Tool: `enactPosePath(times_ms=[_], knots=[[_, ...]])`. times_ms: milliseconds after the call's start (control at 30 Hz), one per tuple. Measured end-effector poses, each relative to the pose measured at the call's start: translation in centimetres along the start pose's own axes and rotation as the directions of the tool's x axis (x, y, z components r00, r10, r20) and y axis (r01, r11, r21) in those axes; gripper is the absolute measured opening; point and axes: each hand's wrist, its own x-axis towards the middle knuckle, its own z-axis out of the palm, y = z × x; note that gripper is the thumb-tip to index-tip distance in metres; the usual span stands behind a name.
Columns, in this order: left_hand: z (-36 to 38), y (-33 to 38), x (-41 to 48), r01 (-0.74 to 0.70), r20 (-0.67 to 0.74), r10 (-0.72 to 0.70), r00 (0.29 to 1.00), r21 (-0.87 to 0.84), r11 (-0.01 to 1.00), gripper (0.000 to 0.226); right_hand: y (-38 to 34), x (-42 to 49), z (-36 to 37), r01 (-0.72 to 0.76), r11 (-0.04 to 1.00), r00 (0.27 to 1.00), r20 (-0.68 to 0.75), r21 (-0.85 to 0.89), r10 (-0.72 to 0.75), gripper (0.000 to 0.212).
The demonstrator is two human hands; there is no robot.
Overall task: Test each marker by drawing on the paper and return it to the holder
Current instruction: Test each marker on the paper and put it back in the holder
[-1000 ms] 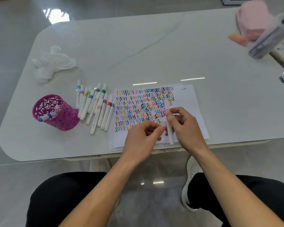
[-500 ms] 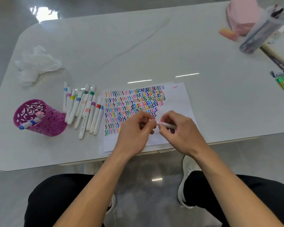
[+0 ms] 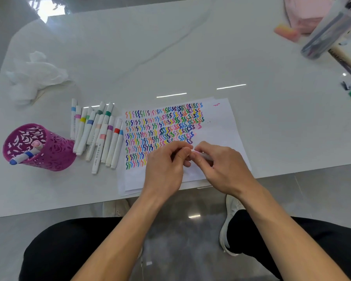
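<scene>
marker point(image 3: 205, 156) in my grip, held just above the lower part of the paper point(image 3: 221, 126): my right hand point(image 3: 223, 167) is closed around its pale barrel, thumb and fingers pinching near the pink end, which points left toward my other hand. my left hand point(image 3: 166, 169) is curled shut with its fingertips point(image 3: 187, 154) meeting that pink end; whether they pinch a cap there i cannot tell, since the fingers hide it. directly beyond the grip, the sheet is filled with rows of small coloured zigzags, and one lone pink squiggle sits near its far right corner. left of the grip, a row of capped markers point(image 3: 98, 134) lies side by side on the white table point(image 3: 190, 57), just beside the paper's left edge. further left still stands the purple cut-out holder point(image 3: 49, 151), tilted in the wide view, with two markers point(image 3: 26, 156) leaning inside it, one blue-tipped, one pink-tipped. far left and beyond, a crumpled white tissue point(image 3: 34, 74) rests on the tabletop. far right and beyond the grip, a clear tube of pens point(image 3: 328, 31) lies across the table beside a pink cloth point(image 3: 304, 15). below the grip, my black-trousered knees and white shoes show under the table edge.
</scene>
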Motion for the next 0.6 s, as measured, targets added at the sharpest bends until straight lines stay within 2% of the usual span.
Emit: enactPosePath(times_ms=[167, 333, 467, 600], knots=[[-0.3, 0.1, 0.2, 0.015, -0.006, -0.016, 1.000, -0.042, 0.999, 0.017, -0.2, 0.0, 0.3, 0.003, 0.998, 0.997, -0.071, -0.057, -0.008, 0.040], [-0.4, -0.1, 0.1, 0.015, -0.009, -0.016, 1.000, -0.051, 0.999, 0.017, -0.5, 0.0, 0.2, -0.021, 0.999, 0.998, -0.060, -0.049, 0.018, 0.044], [-0.3, -0.2, 0.1, 0.022, -0.024, -0.023, 0.999, -0.069, 0.997, 0.017, -0.8, -0.1, 0.2, -0.035, 0.998, 0.997, -0.069, -0.042, 0.032, 0.033], [-0.4, -0.4, 0.1, 0.034, -0.032, -0.038, 0.999, -0.092, 0.995, 0.016, -1.2, -0.1, 0.2, -0.046, 0.998, 0.996, -0.074, -0.053, 0.042, 0.031]])
